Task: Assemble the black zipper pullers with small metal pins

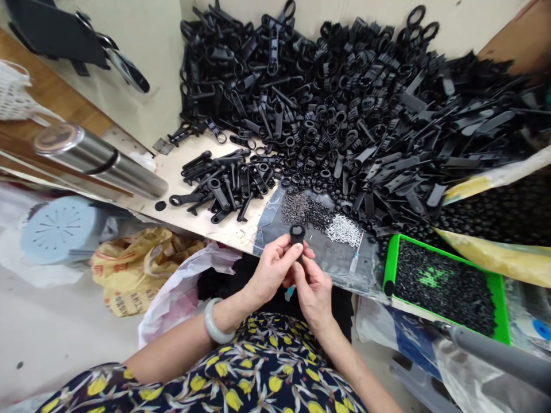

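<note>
Close to the table's front edge, my left hand (274,265) pinches a black plastic piece with a round ring head (297,233). From the other side my right hand (313,284) closes on the same piece's lower part, which the fingers mostly hide. A small teal item (290,293) shows below the hands; whether it is held I cannot tell. Just beyond the hands on a dark mat (361,268) are heaps of brownish small parts (294,207), black small parts (319,215) and silver pins (344,230). A thin tool with a pale handle (354,263) lies to their right.
A big heap of black plastic parts (301,97) fills the back. A smaller pile of black handles (228,183) lies left of the mat. At right stands a green tray (499,292) of small black pieces. A steel flask (103,160), blue stool (60,229) and bags (138,267) are at left.
</note>
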Tool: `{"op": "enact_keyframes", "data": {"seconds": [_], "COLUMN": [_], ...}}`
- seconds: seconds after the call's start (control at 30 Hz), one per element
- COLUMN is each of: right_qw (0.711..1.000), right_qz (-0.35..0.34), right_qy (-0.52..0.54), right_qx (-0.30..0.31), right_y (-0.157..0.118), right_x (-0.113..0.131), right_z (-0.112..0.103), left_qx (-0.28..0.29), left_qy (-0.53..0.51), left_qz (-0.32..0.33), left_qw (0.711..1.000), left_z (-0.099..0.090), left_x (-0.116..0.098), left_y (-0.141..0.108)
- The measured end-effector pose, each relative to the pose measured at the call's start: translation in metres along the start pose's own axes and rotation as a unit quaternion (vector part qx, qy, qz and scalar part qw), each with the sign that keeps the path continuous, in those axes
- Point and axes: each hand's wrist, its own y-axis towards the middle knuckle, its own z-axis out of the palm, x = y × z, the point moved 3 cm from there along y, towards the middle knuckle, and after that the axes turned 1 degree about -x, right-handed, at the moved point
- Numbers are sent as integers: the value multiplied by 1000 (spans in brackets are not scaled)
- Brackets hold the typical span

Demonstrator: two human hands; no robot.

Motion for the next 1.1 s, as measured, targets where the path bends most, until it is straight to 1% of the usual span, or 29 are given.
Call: {"op": "enact_keyframes", "data": {"seconds": [0.07, 0.1, 0.17, 0.23, 0.27, 0.3, 0.37, 0.47, 0.53, 0.57, 0.63, 0.7, 0.73, 0.83, 0.9, 0.97, 1.03, 1.1], "right_qw": [996, 992, 988, 992, 996, 999, 994, 964, 947, 942, 935, 935, 937, 947, 951, 954, 952, 940], "right_qz": [-43, -64, -80, -57, -38, -17, 36, 126, 156, 163, 166, 158, 151, 127, 116, 106, 95, 81], "right_qy": [-68, -100, -129, -91, -49, 1, 101, 193, 230, 244, 261, 262, 260, 251, 246, 238, 237, 266], "right_qx": [35, 31, -23, -64, -60, -40, 34, 133, 160, 165, 173, 177, 177, 159, 145, 147, 172, 195], "right_y": [4, 5, 10, 17, 21, 26, 35, 42, 41, 40, 38, 37, 38, 39, 40, 42, 43, 42], "right_x": [8, 13, 22, 28, 29, 30, 29, 25, 22, 21, 17, 11, 8, -5, -13, -15, -9, 2], "right_z": [-12, -20, -37, -47, -47, -43, -29, -8, -3, -3, -4, -5, -4, -2, -1, -2, -5, -8], "left_qx": [11, 13, 1, -4, 6, 25, 63, 79, 100, 118, 159, 173, 168, 123, 100, 97, 119, 146], "left_qy": [7, 9, 13, 24, 32, 42, 65, 109, 145, 157, 166, 174, 191, 273, 301, 291, 259, 219], "left_qz": [22, 36, 63, 72, 68, 59, 41, 23, 12, 9, 7, 10, 13, 25, 31, 32, 32, 57], "left_qw": [1000, 999, 998, 997, 997, 997, 995, 991, 984, 980, 973, 970, 967, 954, 948, 951, 958, 963], "left_z": [-5, -8, -14, -17, -17, -16, -12, -11, -14, -15, -18, -19, -18, -16, -14, -14, -17, -23], "left_x": [-5, -9, -16, -20, -20, -19, -15, -12, -14, -16, -20, -22, -22, -16, -11, -9, -13, -23], "left_y": [3, 4, 5, 4, 3, 1, -3, -9, -13, -14, -17, -17, -17, -13, -10, -9, -9, -9]}}
